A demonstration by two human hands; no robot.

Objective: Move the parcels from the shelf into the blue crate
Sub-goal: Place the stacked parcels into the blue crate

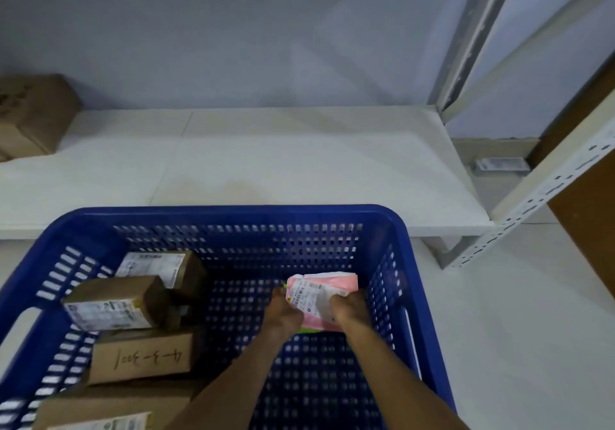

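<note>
Both hands, left hand (283, 313) and right hand (346, 306), reach down inside the blue crate (233, 216), fingers grasping a pink parcel (319, 296) beside four cardboard boxes (139, 356), below the white shelf (266, 163).

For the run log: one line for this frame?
step: placing | both hands on pink parcel in blue crate | boxes inside | shelf: one box
</note>
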